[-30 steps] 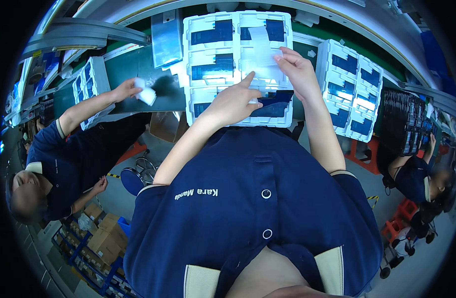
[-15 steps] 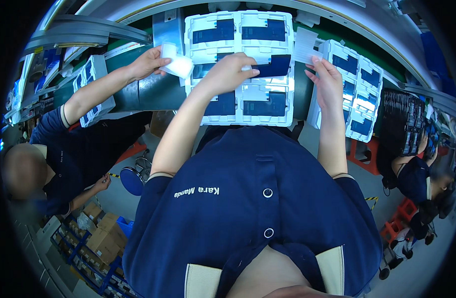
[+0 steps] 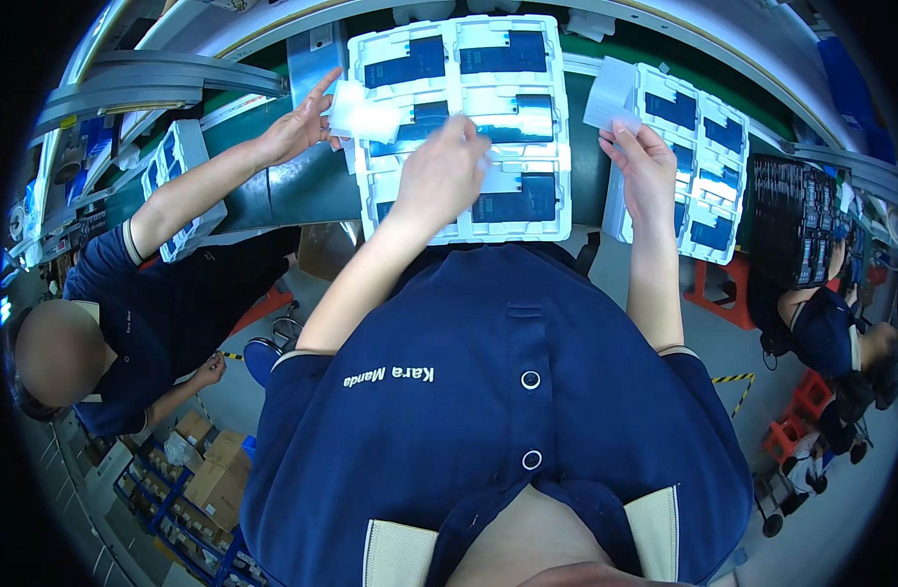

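A white moulded tray lies before me, its compartments holding flat black phone batteries. Above its middle is my left hand, fingers bent and smeared by motion, so whether they pinch anything cannot be told. Beside its fingertips a shiny battery lies in the middle right compartment. To the right of the tray, my right hand pinches a small stack of thin white translucent sheets between thumb and fingers. It is raised at the edge of a second tray of similar batteries.
At the left a co-worker's hand reaches in beside crumpled white film at the tray's left edge. Another white tray stack stands further left. Dark stacked trays are at the right. A metal rail crosses the upper left.
The battery that my left hand held now lies in the middle right compartment, and that hand has drawn back left. The co-worker's fingers have spread from the white film. My right hand still holds the sheets.
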Action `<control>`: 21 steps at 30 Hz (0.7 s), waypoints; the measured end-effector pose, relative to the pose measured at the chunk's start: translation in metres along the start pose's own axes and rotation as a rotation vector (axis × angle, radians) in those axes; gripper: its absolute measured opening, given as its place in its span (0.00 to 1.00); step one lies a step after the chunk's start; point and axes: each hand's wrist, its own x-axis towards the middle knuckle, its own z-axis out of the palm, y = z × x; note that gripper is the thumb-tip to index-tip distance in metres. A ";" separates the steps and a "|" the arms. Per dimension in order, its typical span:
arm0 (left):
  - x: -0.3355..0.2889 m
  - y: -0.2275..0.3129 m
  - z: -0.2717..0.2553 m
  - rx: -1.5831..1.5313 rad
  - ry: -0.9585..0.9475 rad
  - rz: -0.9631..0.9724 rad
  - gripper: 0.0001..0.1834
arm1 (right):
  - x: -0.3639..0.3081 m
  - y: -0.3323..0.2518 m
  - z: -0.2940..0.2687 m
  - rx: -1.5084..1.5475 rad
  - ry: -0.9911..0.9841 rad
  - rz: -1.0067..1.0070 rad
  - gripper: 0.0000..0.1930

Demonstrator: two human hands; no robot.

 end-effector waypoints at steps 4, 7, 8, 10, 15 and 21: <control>-0.040 0.019 0.013 -0.048 -0.169 0.035 0.18 | -0.006 -0.002 -0.005 -0.159 -0.039 -0.085 0.11; -0.042 0.022 0.012 -0.123 -0.162 -0.010 0.19 | -0.006 0.003 -0.011 -0.300 -0.109 -0.163 0.12; -0.040 0.023 0.010 -0.155 -0.154 -0.029 0.18 | -0.006 0.005 -0.012 -0.340 -0.136 -0.195 0.12; -0.036 0.019 0.014 -0.175 -0.169 -0.038 0.16 | -0.011 0.003 -0.008 -0.217 -0.127 -0.132 0.12; -0.040 0.017 0.010 -0.163 -0.167 0.129 0.11 | -0.013 -0.003 -0.008 -0.216 -0.282 -0.020 0.12; -0.056 0.006 -0.032 -0.240 -0.390 0.153 0.07 | -0.041 0.008 0.028 -0.936 -0.561 0.009 0.14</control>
